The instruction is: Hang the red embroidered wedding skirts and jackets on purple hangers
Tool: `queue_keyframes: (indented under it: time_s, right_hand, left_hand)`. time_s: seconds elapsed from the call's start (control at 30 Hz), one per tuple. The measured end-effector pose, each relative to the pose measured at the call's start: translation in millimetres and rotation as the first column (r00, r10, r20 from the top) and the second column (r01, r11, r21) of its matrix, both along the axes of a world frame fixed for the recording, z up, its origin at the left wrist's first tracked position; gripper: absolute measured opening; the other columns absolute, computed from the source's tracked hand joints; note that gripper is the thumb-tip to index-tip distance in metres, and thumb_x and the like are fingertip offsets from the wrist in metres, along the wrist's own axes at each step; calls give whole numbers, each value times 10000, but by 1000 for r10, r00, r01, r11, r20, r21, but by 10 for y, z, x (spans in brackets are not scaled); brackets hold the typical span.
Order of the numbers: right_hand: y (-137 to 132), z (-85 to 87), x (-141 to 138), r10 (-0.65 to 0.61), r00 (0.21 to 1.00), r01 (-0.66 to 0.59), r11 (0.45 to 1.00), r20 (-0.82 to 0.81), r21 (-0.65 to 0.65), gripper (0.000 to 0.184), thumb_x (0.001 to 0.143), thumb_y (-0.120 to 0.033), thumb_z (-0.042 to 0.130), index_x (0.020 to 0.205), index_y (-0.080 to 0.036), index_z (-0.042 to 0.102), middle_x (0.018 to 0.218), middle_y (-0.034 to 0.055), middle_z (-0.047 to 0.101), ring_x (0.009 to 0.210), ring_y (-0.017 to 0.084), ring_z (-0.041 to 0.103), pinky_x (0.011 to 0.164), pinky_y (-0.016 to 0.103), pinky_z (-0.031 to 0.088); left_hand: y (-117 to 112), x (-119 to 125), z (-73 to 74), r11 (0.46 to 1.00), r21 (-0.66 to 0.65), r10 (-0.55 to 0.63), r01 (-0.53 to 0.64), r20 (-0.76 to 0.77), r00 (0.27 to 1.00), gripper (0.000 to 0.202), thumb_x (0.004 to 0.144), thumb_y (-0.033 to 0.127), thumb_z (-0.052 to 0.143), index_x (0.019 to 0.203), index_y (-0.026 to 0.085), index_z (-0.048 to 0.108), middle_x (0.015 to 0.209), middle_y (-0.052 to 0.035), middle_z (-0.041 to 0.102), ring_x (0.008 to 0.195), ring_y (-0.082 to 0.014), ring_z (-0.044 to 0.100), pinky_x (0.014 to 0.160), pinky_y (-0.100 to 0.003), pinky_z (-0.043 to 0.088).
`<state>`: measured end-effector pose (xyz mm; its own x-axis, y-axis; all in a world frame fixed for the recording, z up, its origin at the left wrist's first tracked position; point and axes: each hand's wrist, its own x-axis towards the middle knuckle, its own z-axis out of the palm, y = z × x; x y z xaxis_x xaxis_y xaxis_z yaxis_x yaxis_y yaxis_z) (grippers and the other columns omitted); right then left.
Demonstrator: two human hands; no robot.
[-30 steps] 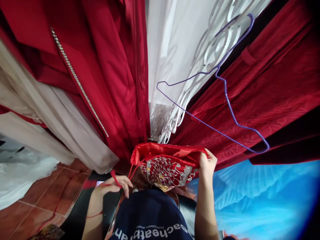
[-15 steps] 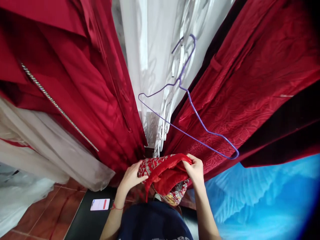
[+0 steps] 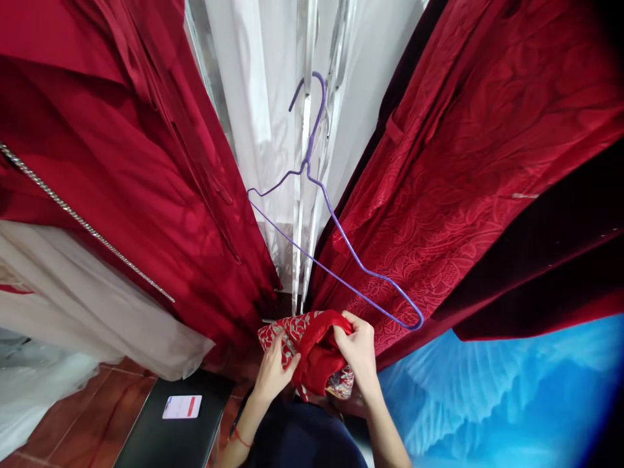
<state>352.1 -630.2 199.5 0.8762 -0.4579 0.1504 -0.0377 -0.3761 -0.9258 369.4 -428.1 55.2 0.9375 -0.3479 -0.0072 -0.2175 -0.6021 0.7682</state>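
Note:
Low in the head view, both hands hold a red garment (image 3: pixel 312 364) with silvery scroll embroidery and a plain red lining. My left hand (image 3: pixel 277 372) grips its embroidered left side, thumb over the edge and fingers partly hidden by the cloth. On the opposite side, my right hand (image 3: pixel 357 343) pinches the red edge between thumb and fingers. The garment is bunched, with its lining facing up. Just beyond my hands, a bare purple wire hanger (image 3: pixel 336 221) hangs in front of a pale rail or chain (image 3: pixel 299 214).
Red dresses (image 3: pixel 195 195) hang on the left, one with a sparkling strip, above a cream skirt (image 3: pixel 121 305). Patterned red dresses (image 3: pixel 429 214) hang on the right, over a blue shell-printed surface (image 3: pixel 468 396). A phone (image 3: pixel 182 407) lies on a black bench (image 3: pixel 170 435).
The view has shifted, so the hanger and dresses sit further left. My left hand has moved further over the embroidered side, and the garment is more bunched between my hands.

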Motion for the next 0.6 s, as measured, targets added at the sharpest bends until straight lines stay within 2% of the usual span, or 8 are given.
queue_keyframes:
  time_s: [0.07, 0.13, 0.2, 0.27, 0.37, 0.47, 0.53, 0.6]
  right_hand:
    - [26, 9, 48, 13, 1000, -13, 1000, -7, 0, 194, 730, -280, 528, 570, -202, 451, 535, -58, 368, 533, 90, 329, 493, 218, 260]
    - [73, 21, 106, 64, 998, -64, 998, -27, 14, 191, 720, -275, 538, 570, -202, 446, 541, -57, 383, 543, 91, 337, 504, 216, 267]
    - [132, 35, 164, 133, 990, -131, 990, -48, 43, 209, 710, -281, 562, 565, -205, 431, 544, -58, 395, 551, 91, 346, 514, 214, 278]
    - [174, 52, 213, 185, 981, -180, 981, -58, 77, 244, 699, -291, 589, 557, -209, 408, 537, -63, 389, 548, 89, 345, 517, 212, 282]
    - [143, 109, 268, 183, 983, -177, 975, -31, 132, 288, 694, -309, 626, 559, -213, 391, 535, -70, 371, 542, 85, 328, 509, 209, 275]
    - [22, 204, 305, 122, 992, -120, 962, 7, 245, 362, 690, -366, 695, 581, -221, 381, 547, -73, 358, 539, 83, 311, 495, 206, 280]
    - [-52, 263, 324, 95, 995, -94, 925, 15, 368, 379, 688, -421, 720, 617, -225, 404, 567, -62, 394, 534, 89, 333, 487, 211, 304]
    - [-90, 300, 342, 92, 996, -91, 884, 19, 458, 366, 688, -450, 719, 650, -228, 431, 598, -43, 446, 536, 101, 373, 488, 222, 336]
  left_hand:
    - [33, 12, -29, 998, -60, -28, 25, -59, 998, 758, 892, 488, 567, 1521, 144, 320, 1579, -214, 392, 1475, -316, 377, 1212, -498, 341]
    - [17, 35, -55, 998, -59, 16, -20, -70, 997, 815, 875, 489, 590, 1528, 102, 292, 1585, -246, 362, 1483, -336, 357, 1221, -512, 318]
    - [-4, 107, -68, 994, -30, 103, -104, -22, 994, 754, 874, 405, 578, 1497, 56, 333, 1553, -283, 393, 1465, -364, 381, 1206, -536, 333]
    - [37, 236, -45, 984, -10, 178, -178, 24, 984, 644, 862, 278, 543, 1451, 57, 407, 1511, -280, 454, 1440, -369, 421, 1188, -547, 354]
    - [273, 465, 92, 973, -1, 231, -231, 29, 973, 531, 844, 193, 516, 1369, 115, 512, 1425, -229, 566, 1358, -357, 525, 1144, -546, 404]
    - [604, 650, 295, 978, -20, 210, -210, 7, 978, 399, 902, 263, 510, 1291, 199, 577, 1317, -136, 667, 1211, -292, 645, 1068, -461, 485]
    - [779, 751, 401, 987, 7, 159, -159, -23, 987, 347, 906, 326, 558, 1239, 246, 613, 1287, -78, 694, 1172, -250, 666, 1034, -387, 505]
    - [893, 851, 452, 989, 77, 129, -124, -66, 989, 302, 864, 323, 629, 1156, 257, 668, 1245, -65, 721, 1144, -253, 682, 1003, -362, 512]
